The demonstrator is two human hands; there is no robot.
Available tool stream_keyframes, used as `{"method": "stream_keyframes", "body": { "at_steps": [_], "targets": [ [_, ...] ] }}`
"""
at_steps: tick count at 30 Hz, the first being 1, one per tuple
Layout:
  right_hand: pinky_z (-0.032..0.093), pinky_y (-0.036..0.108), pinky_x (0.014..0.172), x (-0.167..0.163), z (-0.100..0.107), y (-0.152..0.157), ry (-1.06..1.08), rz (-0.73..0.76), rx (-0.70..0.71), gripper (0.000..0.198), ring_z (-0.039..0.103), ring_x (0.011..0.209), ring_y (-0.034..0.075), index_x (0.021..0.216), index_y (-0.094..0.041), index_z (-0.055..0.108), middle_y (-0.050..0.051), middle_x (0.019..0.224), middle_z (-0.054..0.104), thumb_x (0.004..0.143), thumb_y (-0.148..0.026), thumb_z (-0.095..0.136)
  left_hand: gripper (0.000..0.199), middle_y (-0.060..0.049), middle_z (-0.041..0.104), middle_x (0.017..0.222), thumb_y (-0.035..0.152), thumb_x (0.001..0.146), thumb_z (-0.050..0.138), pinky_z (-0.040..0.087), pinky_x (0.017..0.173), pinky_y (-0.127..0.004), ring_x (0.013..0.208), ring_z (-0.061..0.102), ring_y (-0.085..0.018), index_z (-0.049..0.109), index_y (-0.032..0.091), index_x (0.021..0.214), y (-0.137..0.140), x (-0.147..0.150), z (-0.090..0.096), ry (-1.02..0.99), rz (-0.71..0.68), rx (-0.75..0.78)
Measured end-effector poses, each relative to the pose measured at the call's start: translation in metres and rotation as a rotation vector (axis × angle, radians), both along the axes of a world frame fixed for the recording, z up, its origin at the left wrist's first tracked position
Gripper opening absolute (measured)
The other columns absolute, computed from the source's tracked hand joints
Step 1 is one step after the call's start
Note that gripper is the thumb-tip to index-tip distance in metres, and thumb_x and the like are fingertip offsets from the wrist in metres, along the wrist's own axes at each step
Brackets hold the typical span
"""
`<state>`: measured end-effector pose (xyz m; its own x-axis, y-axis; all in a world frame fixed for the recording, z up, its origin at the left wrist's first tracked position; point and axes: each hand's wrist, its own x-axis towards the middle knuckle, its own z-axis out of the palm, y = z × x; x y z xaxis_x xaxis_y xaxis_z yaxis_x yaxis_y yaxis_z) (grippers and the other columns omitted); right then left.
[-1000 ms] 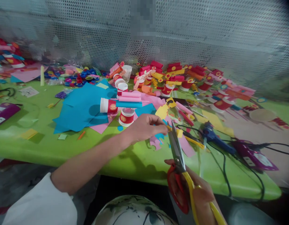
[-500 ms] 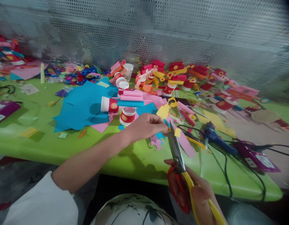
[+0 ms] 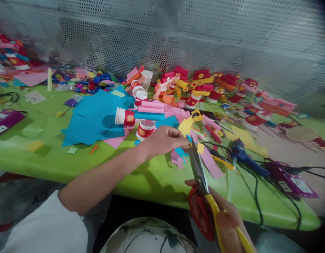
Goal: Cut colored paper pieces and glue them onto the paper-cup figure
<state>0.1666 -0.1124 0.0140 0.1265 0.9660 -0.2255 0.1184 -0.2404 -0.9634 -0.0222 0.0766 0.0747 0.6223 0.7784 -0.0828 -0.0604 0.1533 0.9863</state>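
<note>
My right hand (image 3: 225,218) grips a pair of scissors (image 3: 198,172) with a red and a yellow handle loop; the blades point away from me and stand slightly apart. At their tips my left hand (image 3: 169,138) is closed in a pinch on a small piece of yellow paper (image 3: 200,148), which shows beyond the blades. The fingertips partly hide the paper. Below and behind lie cut pink and blue paper scraps (image 3: 177,160) and a yellow paper sheet with a cut-out (image 3: 186,125). Left of them, a red-and-white paper cup (image 3: 144,130) stands by another lying on its side with a blue paper roll (image 3: 149,116).
Blue sheets (image 3: 91,119) cover the table's middle left. Several cup-and-paper models (image 3: 192,100) line the back, before a perforated metal panel (image 3: 112,38). A blue glue gun (image 3: 248,160), its cables and a purple box (image 3: 294,179) lie at right; another purple box (image 3: 7,121) at left.
The view has shifted slightly, so the table things appear a little further right. Both hands, the scissors and the yellow paper keep almost the same position.
</note>
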Motion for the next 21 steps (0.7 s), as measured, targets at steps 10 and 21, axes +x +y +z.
{"method": "stream_keyframes", "body": {
  "at_steps": [10, 21],
  "targets": [
    [0.026, 0.025, 0.037, -0.007, 0.009, 0.004, -0.050, 0.001, 0.021, 0.103, 0.037, 0.037, 0.010, 0.122, -0.024, 0.075, -0.001, 0.057, 0.057, 0.072, -0.108, 0.042, 0.016, 0.003, 0.059, 0.056, 0.027, 0.075, 0.074, 0.031, 0.053, -0.025, 0.052, 0.042, -0.008, 0.069, 0.019, 0.062, 0.000, -0.002, 0.002, 0.035, 0.015, 0.005],
    [0.029, 0.023, 0.032, -0.001, -0.001, 0.005, 0.079, -0.017, -0.028, 0.099, 0.035, 0.034, 0.009, 0.126, -0.025, 0.073, -0.003, 0.058, 0.055, 0.074, -0.106, 0.047, 0.018, 0.004, 0.057, 0.053, 0.029, 0.075, 0.075, 0.025, 0.051, -0.025, 0.051, 0.039, -0.007, 0.070, 0.019, 0.061, 0.003, -0.007, 0.001, 0.030, 0.025, 0.017]
  ]
}}
